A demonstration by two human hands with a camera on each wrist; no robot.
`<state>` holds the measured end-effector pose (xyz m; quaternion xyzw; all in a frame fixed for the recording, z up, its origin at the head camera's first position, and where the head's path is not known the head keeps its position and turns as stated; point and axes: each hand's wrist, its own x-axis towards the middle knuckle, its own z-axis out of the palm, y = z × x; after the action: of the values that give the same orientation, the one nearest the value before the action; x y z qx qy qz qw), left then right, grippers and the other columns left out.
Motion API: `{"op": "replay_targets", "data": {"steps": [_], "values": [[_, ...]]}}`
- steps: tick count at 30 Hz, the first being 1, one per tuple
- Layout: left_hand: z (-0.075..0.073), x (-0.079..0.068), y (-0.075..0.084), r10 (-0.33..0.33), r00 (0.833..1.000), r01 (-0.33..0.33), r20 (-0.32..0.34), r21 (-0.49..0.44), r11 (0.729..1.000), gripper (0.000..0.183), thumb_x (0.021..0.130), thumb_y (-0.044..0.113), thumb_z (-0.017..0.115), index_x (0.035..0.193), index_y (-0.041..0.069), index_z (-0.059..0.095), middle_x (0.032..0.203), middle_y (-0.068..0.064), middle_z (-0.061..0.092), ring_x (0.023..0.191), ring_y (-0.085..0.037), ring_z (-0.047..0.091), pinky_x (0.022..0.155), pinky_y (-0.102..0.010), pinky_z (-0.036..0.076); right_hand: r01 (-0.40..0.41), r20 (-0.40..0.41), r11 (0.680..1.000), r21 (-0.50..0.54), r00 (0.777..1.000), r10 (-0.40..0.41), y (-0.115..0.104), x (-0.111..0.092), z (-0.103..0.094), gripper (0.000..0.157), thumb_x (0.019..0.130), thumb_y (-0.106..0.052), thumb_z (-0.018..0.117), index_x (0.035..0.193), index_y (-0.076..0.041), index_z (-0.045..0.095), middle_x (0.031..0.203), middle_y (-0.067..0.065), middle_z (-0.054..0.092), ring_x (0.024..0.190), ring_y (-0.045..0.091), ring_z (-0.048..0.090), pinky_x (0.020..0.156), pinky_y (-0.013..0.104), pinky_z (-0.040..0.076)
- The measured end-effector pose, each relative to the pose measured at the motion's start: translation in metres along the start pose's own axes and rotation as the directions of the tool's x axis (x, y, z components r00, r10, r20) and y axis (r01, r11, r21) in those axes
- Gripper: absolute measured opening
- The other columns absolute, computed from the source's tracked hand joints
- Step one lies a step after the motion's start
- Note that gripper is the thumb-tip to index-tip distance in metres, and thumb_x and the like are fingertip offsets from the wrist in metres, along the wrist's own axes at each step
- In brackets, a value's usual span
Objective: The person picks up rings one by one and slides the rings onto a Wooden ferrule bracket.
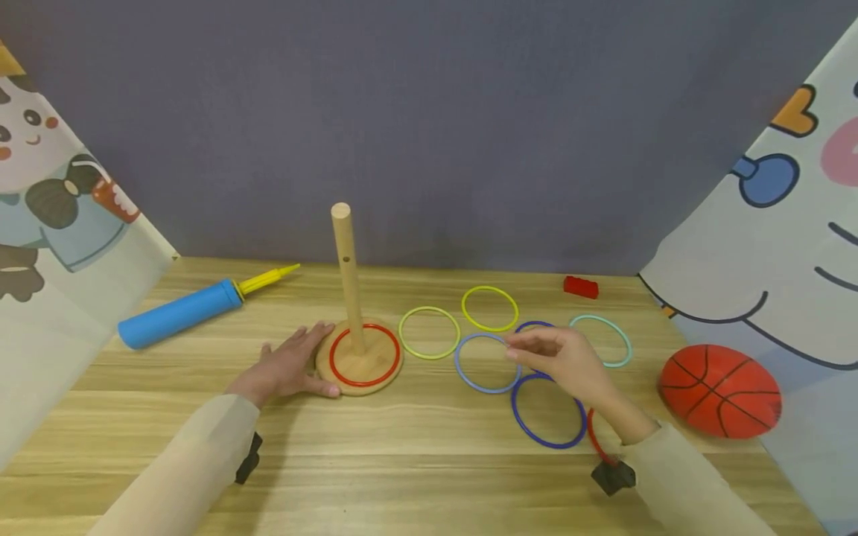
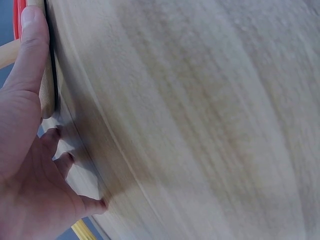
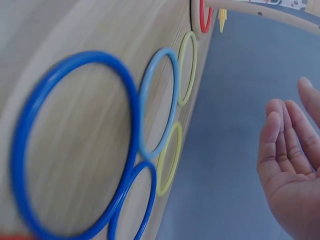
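A wooden ring toss stand (image 1: pixel 347 268) rises from a round base, with a red ring (image 1: pixel 366 385) lying around its peg on the base. My left hand (image 1: pixel 295 362) holds the base's left edge, thumb at the front rim and fingers toward the back. In the left wrist view the thumb (image 2: pixel 31 55) lies along the rim, while other fingertips reach the table. My right hand (image 1: pixel 559 361) hovers over the loose rings with nothing in it, its fingers loosely bent and thumb apart. Its fingertips overlap the edge of a light blue ring (image 1: pixel 458 370) in the head view.
Two yellow-green rings (image 1: pixel 401 339) lie behind. Dark blue rings (image 1: pixel 515 413), a turquoise ring (image 1: pixel 628 346) and another red ring (image 1: pixel 592 432) surround the right hand. A blue pump (image 1: pixel 177 316) lies left; a red block (image 1: pixel 580 287) and basketball-patterned ball (image 1: pixel 720 391) are at right.
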<state>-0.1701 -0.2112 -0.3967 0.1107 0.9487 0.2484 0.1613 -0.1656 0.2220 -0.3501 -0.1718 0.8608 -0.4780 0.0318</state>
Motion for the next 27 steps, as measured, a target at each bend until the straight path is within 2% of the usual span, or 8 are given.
{"op": "replay_targets", "data": {"steps": [3,7,9,14,19,27], "values": [[0.000,0.000,0.001,-0.001,1.000,0.001,0.003,-0.001,1.000,0.122,0.072,0.057,0.086,0.161,0.007,0.020,0.166,-0.025,0.011,0.150,-0.051,0.009,0.104,-0.085,0.003,0.004,-0.034,1.000,0.027,0.999,-0.003,0.007,-0.012,-0.007,0.026,0.092,-0.017,0.077,0.113,-0.002,0.076,0.109,0.011,0.075,0.093,0.009,0.072,0.080,0.026,0.059],[0.000,-0.001,0.001,0.000,1.000,0.000,0.003,0.008,1.000,0.123,0.071,0.057,0.086,0.161,0.006,0.019,0.166,-0.026,0.011,0.150,-0.051,0.009,0.104,-0.085,0.003,-0.009,-0.061,0.999,0.040,0.998,0.012,0.014,-0.027,-0.019,0.027,0.092,-0.014,0.077,0.114,0.002,0.074,0.110,0.003,0.076,0.095,0.008,0.071,0.081,0.024,0.058],[0.000,0.000,0.001,0.004,1.000,-0.004,0.000,0.018,1.000,0.123,0.071,0.058,0.086,0.161,0.006,0.020,0.166,-0.027,0.012,0.150,-0.052,0.010,0.104,-0.085,0.004,-0.030,-0.066,0.999,0.028,0.997,0.032,0.018,-0.036,-0.026,0.028,0.093,-0.016,0.076,0.116,0.000,0.074,0.109,-0.002,0.076,0.096,0.007,0.071,0.081,0.022,0.057],[0.000,0.000,0.000,0.016,1.000,-0.016,-0.009,0.032,0.999,0.123,0.071,0.059,0.085,0.161,0.005,0.020,0.165,-0.029,0.013,0.149,-0.053,0.011,0.102,-0.086,0.005,-0.060,-0.118,0.997,-0.040,0.991,0.055,0.028,-0.056,-0.044,0.028,0.094,-0.018,0.076,0.117,-0.004,0.074,0.109,0.000,0.076,0.097,0.005,0.070,0.080,0.021,0.057],[0.001,0.001,0.000,0.020,1.000,-0.020,-0.007,0.037,0.999,0.124,0.071,0.060,0.085,0.161,0.005,0.020,0.165,-0.028,0.013,0.149,-0.053,0.011,0.102,-0.086,0.006,-0.161,-0.176,0.977,-0.139,0.975,0.136,0.040,-0.079,-0.065,0.031,0.095,-0.025,0.075,0.120,-0.007,0.074,0.107,-0.003,0.077,0.096,-0.001,0.069,0.077,0.018,0.056],[0.000,0.000,-0.002,0.023,1.000,-0.023,-0.007,0.038,0.999,0.124,0.071,0.060,0.085,0.161,0.006,0.019,0.165,-0.028,0.013,0.149,-0.053,0.011,0.102,-0.087,0.006,-0.328,-0.257,0.920,-0.213,0.928,0.271,0.061,-0.115,-0.092,0.041,0.095,-0.035,0.074,0.125,-0.007,0.072,0.106,-0.014,0.076,0.092,-0.013,0.062,0.072,0.011,0.050]]}}
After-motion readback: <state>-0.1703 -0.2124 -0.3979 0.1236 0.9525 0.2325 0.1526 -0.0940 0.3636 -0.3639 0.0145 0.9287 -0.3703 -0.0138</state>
